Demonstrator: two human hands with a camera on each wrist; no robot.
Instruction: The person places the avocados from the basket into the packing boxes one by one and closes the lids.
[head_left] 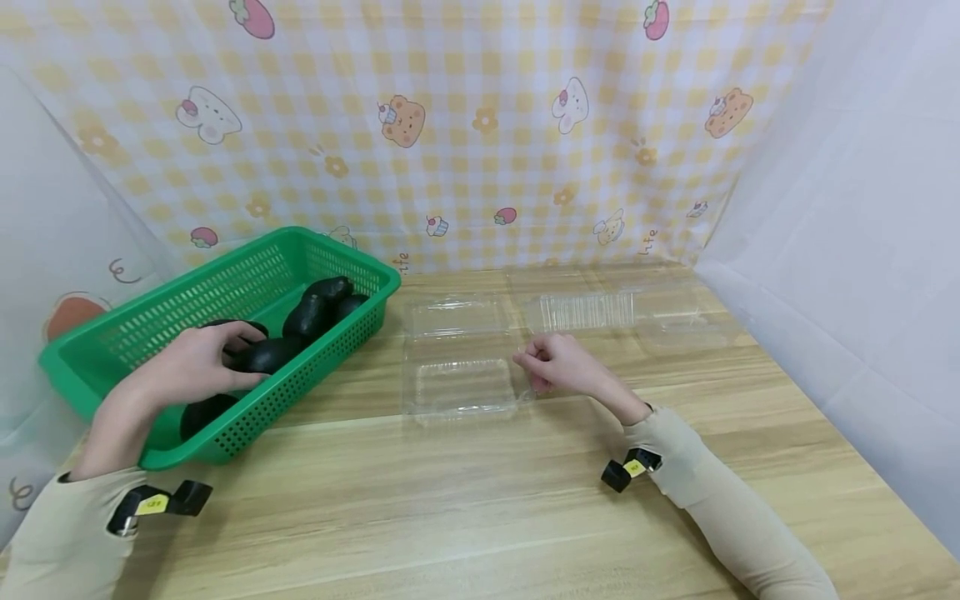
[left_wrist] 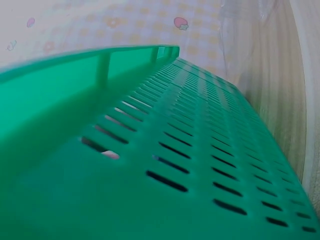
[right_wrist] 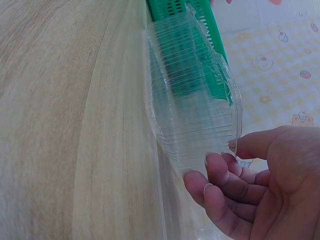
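A green plastic basket (head_left: 322, 367) stands at the left with several dark, pear-shaped avocados in it. Inside it my left hand (head_left: 183, 362) grips an avocado (head_left: 272, 356), thumb on the near side and fingers across the far side. In the left wrist view the basket wall (left_wrist: 200, 150) hides nearly all of that hand. An open clear plastic clamshell box (head_left: 461, 387) lies on the table right of the basket. My right hand (head_left: 562, 365) pinches its right edge; the right wrist view shows thumb and curled fingertips at the box's rim (right_wrist: 235, 115).
More clear plastic boxes (head_left: 588, 311) lie behind my right hand, toward the back right of the wooden table (head_left: 465, 508). A checked curtain (head_left: 480, 158) hangs along the back edge. White cloth (head_left: 862, 208) closes off the right side.
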